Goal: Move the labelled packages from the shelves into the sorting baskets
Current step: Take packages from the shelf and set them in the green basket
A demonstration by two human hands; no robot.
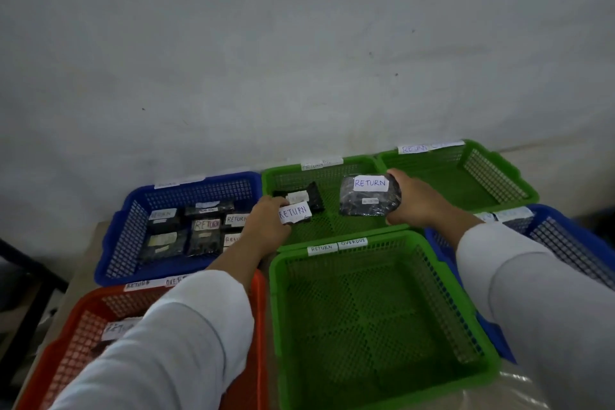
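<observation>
Both hands (266, 220) grip flat packages (367, 196), labels up

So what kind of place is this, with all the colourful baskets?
Probably a parcel sorting spot, maybe a storeroom. Plastic baskets such as the near green basket carry tags like RETURN and OVERDUE, and each hand holds a dark package labelled RETURN.

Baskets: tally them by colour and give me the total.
Green baskets: 3 (far middle, far right, near middle)
Blue baskets: 2 (left, right edge)
Red baskets: 1 (near left)
Total: 6
</observation>
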